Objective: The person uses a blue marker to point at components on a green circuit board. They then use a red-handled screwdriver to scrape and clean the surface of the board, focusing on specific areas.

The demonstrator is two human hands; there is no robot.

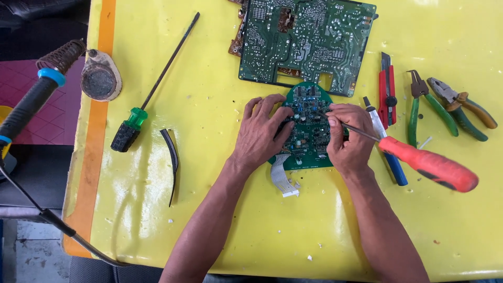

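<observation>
A small rounded green circuit board [309,128] is laid flat on the yellow desk [220,209], just below the notch of a larger green circuit board [306,42]. It is pressed down by the left hand [262,133], whose fingers are spread and lightly curled over its left half — nothing is gripped. The right hand [348,139] is closed around the metal shaft of a red-handled screwdriver [419,160], the tip being set on the board's upper middle. A white ribbon cable [283,181] trails from the board's lower left edge.

Just right of the hands a blue-handled tool [387,152] and a red utility knife [386,89] are seen; further right, green-handled pliers [427,105] and a second pair [463,107]. To the left lie a curved black strip [172,157] and a green-and-black screwdriver [149,91] — beyond them, a soldering iron stand [99,78].
</observation>
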